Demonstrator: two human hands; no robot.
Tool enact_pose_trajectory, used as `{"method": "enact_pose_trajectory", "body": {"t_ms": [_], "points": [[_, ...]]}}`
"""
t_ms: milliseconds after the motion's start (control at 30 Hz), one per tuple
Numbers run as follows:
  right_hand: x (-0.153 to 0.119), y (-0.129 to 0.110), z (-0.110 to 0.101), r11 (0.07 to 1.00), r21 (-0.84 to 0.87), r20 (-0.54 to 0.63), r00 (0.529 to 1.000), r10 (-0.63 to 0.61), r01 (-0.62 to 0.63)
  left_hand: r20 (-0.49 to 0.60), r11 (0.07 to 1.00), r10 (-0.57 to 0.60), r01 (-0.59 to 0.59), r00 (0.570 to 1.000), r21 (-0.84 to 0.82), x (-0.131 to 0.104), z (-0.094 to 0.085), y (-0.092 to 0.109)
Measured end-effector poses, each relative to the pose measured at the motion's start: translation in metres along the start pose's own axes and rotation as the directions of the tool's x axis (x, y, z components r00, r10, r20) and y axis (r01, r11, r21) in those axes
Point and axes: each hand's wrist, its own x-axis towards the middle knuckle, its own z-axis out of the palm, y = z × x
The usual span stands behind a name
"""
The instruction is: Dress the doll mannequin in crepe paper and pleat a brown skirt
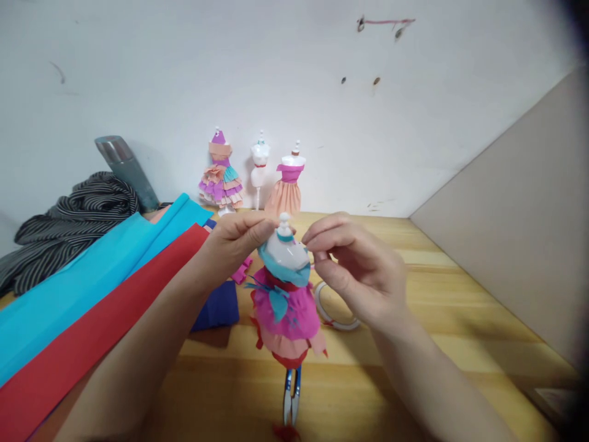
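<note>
A small white mannequin (286, 250) stands at the centre, dressed in a teal paper collar (280, 270) and a layered magenta, peach and red skirt (289, 313). My left hand (242, 242) is at the collar's left edge, thumb and fingers pinched together; what lies between them is hidden. On the other side, my right hand (359, 264) is close to the mannequin's right shoulder, its thumb and fingertips nearly together, and anything between them is too small to tell.
Teal (92, 264) and red paper (105, 325) lie at left, near striped cloth (83, 215) and a bottle (129, 172). Three small mannequins stand by the wall. A tape roll (338, 325) is right of the skirt; blue-handled scissors (291, 396) lie in front.
</note>
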Motion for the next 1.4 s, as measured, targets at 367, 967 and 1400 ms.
{"method": "enact_pose_trajectory", "body": {"t_ms": [367,967,1400], "points": [[0.002,-0.002,-0.016,0.859,-0.433,0.088,0.961,-0.262,0.274,-0.161,0.94,0.2,-0.143,0.966,0.309,-0.006,0.008,0.013],[0.004,-0.002,-0.005,0.968,-0.251,-0.221,0.974,-0.057,-0.001,-0.195,0.93,0.183,-0.105,0.963,0.353,-0.013,0.026,0.02],[0.007,0.003,-0.008,0.976,-0.187,-0.274,0.96,0.06,-0.115,0.354,0.065,0.742,-0.586,0.57,0.808,-0.006,0.021,0.004]]}}
